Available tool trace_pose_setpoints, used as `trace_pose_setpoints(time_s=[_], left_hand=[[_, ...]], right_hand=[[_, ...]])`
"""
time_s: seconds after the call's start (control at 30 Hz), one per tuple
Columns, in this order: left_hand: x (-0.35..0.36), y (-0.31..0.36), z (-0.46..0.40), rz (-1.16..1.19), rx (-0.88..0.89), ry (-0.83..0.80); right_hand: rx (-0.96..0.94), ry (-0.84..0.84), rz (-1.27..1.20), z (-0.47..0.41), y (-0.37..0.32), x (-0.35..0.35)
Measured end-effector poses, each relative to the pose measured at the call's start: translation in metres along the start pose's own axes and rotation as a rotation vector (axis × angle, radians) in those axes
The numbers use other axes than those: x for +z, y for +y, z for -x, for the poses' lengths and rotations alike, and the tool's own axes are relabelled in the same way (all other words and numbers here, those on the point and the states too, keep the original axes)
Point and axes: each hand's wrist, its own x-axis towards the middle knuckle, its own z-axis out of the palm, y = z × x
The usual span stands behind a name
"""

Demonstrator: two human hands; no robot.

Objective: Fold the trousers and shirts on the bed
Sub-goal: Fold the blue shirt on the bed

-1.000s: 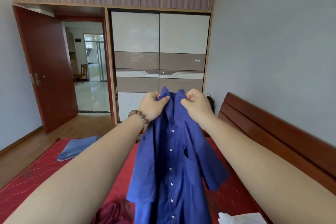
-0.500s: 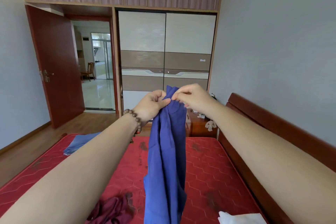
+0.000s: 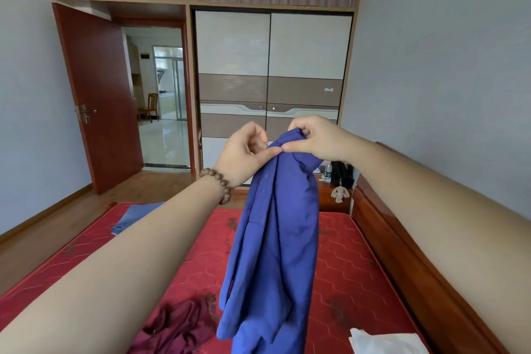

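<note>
Maroon garment (image 3: 175, 327) lies crumpled on the red bed (image 3: 344, 267) just left of the blue shirt (image 3: 273, 238), white cloth (image 3: 385, 342) off to the shirt's right, a folded blue piece (image 3: 135, 215) further back on its left. The shirt hangs long-axis straight down over the bed, bunched, its top edge pinched by both hands. Left hand (image 3: 244, 152) nips it thumb to finger, right hand (image 3: 313, 138) has fingers curled round the top. Both look equally near, so I'd guess either could slide out to spread it; wardrobe (image 3: 270, 66) behind
</note>
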Motion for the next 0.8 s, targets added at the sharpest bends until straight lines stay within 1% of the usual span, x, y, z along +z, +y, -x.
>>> trace_pose_setpoints(time_s=[0.1,0.17,0.27,0.33,0.37,0.5,0.57,0.63,0.8], left_hand=[[-0.002,-0.007,0.005,-0.275,0.096,-0.015],[-0.004,-0.012,0.008,-0.412,0.092,-0.065],[-0.004,-0.019,0.013,-0.553,0.070,-0.145],[-0.002,-0.025,0.016,-0.577,0.077,-0.180],[0.000,-0.028,0.018,-0.566,0.103,-0.169],[0.014,-0.032,0.029,-0.491,0.269,0.037],[0.021,-0.032,0.032,-0.506,0.296,0.051],[0.027,-0.034,0.032,-0.553,0.225,0.008],[0.028,-0.044,0.023,-0.624,-0.064,-0.096]], right_hand=[[-0.004,0.063,0.040,-0.003,-0.004,0.001],[-0.010,0.070,0.064,-0.005,-0.004,0.000],[-0.009,0.063,0.058,-0.007,-0.005,-0.002],[-0.009,0.062,0.053,-0.007,-0.005,-0.006],[-0.010,0.058,0.055,-0.007,-0.004,-0.007],[-0.006,0.074,0.079,-0.008,0.000,-0.012],[-0.006,0.081,0.085,-0.009,0.001,-0.013],[-0.011,0.068,0.083,-0.009,0.001,-0.013],[-0.017,0.064,0.122,-0.009,0.010,-0.018]])
